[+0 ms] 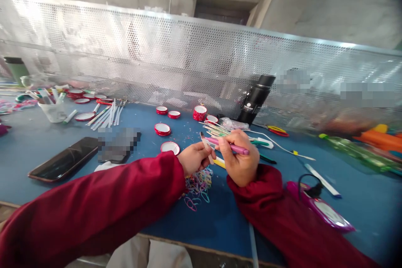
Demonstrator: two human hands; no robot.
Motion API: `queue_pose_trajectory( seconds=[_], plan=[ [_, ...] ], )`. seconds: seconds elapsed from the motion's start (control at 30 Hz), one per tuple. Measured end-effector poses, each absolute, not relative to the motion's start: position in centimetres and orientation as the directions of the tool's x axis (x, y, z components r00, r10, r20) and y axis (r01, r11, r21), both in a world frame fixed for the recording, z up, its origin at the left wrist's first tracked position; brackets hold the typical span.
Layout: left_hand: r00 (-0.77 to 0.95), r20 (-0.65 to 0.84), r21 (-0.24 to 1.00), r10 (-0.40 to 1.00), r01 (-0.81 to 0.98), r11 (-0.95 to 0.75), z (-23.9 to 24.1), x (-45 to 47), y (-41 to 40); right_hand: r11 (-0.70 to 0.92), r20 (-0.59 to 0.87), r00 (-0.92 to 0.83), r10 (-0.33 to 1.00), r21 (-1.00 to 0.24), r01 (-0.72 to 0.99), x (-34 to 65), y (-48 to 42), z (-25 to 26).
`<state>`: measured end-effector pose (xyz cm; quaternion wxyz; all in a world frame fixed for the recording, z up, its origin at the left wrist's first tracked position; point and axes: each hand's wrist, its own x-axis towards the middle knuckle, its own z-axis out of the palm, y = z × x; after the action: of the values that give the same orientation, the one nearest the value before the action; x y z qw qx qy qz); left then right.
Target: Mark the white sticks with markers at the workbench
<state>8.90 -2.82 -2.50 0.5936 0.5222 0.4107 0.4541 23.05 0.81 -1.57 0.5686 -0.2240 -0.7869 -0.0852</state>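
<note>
My right hand [241, 157] is closed round a pink pen-like tool [240, 149], its tip pointing left toward my left hand. My left hand [195, 158] pinches a small pale strip [207, 150], which stands up between thumb and finger and meets the tool's front end. Whether the tool is a marker or a knife I cannot make out. Beneath both hands lies a loose heap of thin coloured rubber bands [199, 184]. A yellow-and-white stick [220, 162] shows behind my hands.
Red-rimmed tape rolls [162, 129] stand beyond my hands. Two phones, one black [67, 159], lie left, near a white cup [52, 111] of pens. A black bottle [256, 99] leans by the perforated metal screen [176, 58]. At right are a purple case [326, 211] and green bottle [354, 153].
</note>
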Motion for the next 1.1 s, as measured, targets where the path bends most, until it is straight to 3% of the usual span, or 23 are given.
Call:
queue_pose_trajectory(
  seconds=[1.1],
  plan=[
    [0.255,0.038,0.994,0.966,-0.104,-0.011,-2.87,8.75,-2.52,0.879,0.943,-0.249,0.22,-0.081,0.47,23.26,0.99,-1.3]
  ],
)
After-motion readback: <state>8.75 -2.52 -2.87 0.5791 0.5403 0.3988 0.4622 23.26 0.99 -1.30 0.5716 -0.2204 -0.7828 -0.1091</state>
